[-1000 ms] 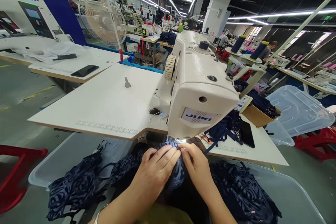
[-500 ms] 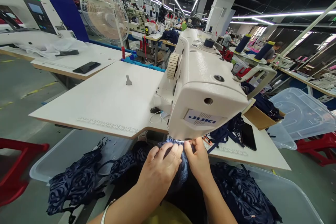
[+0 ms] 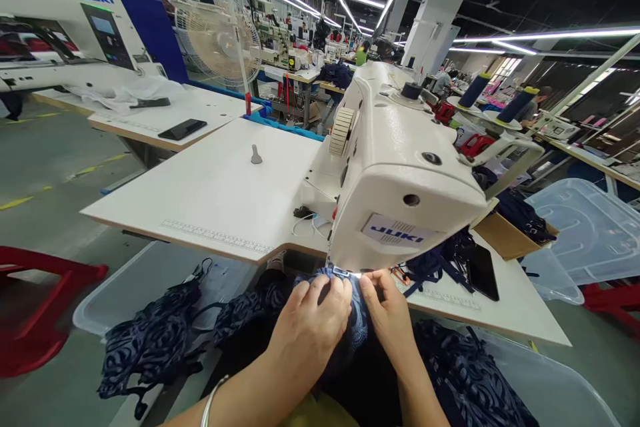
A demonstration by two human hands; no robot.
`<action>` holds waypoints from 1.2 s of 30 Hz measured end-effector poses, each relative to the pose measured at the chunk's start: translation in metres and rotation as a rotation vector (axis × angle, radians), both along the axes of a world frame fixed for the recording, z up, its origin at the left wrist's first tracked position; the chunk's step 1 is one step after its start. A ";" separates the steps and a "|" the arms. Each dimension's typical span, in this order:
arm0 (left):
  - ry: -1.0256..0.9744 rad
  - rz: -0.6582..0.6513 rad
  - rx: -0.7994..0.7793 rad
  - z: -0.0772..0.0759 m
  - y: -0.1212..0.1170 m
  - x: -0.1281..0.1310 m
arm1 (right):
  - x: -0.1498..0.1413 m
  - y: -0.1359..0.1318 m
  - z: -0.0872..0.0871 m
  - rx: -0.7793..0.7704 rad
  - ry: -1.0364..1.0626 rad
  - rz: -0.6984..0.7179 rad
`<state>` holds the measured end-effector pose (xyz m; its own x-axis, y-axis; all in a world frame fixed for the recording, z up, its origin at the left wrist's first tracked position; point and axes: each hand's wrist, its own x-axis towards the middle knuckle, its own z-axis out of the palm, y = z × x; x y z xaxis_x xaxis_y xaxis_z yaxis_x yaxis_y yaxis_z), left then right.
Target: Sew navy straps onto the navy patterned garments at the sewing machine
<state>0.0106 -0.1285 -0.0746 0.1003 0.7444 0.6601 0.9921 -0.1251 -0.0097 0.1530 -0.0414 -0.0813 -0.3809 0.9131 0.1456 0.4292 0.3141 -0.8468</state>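
Observation:
A white Juki sewing machine (image 3: 400, 173) stands on a white table (image 3: 220, 193) in front of me. Under its head lies dark blue patterned fabric (image 3: 358, 320). My left hand (image 3: 313, 327) presses down on the fabric just left of the needle area, fingers curled over it. My right hand (image 3: 387, 310) pinches the same fabric just right of the needle, thumb and fingers closed on the cloth. The needle itself is hidden by the machine head and my fingers.
Clear plastic bins (image 3: 135, 280) with more blue garments (image 3: 150, 340) sit low on both sides. A black phone (image 3: 483, 271) and a cardboard box (image 3: 505, 237) lie right of the machine. Red stool (image 3: 45, 307) at left; fan (image 3: 217, 40), other machines and workers behind.
Both hands have edged slightly forward with the fabric toward the machine head. The camera view has shifted a little to the left, so everything sits further right.

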 end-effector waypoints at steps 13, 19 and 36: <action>0.096 -0.032 -0.009 0.006 0.002 0.000 | 0.078 0.008 -0.006 -0.010 -0.251 -0.041; 0.044 -0.093 -0.052 0.006 -0.001 0.006 | 0.088 0.005 -0.012 -0.345 -0.120 0.007; 0.120 -0.166 0.044 0.000 -0.011 -0.031 | 0.003 -0.012 0.013 -0.352 0.402 0.105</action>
<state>-0.0203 -0.1399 -0.0746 0.2993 0.6819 0.6674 0.9492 -0.2836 -0.1360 0.1563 -0.0536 -0.0685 -0.4496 0.8932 -0.0090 0.0317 0.0059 -0.9995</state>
